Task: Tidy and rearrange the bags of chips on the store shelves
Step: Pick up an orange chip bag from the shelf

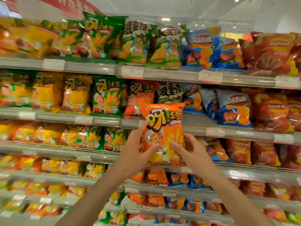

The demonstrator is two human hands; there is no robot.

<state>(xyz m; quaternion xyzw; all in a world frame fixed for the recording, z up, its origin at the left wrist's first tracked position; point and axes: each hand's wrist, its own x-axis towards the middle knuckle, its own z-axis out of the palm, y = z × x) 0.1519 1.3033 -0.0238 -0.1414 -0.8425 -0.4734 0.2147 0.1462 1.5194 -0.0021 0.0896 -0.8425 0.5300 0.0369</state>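
Note:
An orange bag of chips (162, 128) with yellow fries and a cartoon chef on it is held upright in front of the shelves, at the centre of the view. My left hand (138, 149) grips its left edge, thumb across the front. My right hand (190, 150) grips its lower right side, thumb on the front. The bag hangs before the second shelf's rail (228, 130), where a bare gap of shelf board (195, 119) shows just right of it.
Several shelves of chip bags fill the view: yellow and green bags (105, 95) to the left, blue bags (232, 108) and red bags (273, 111) to the right. White price tags (210, 76) line the rails. A red sign (65, 4) hangs overhead.

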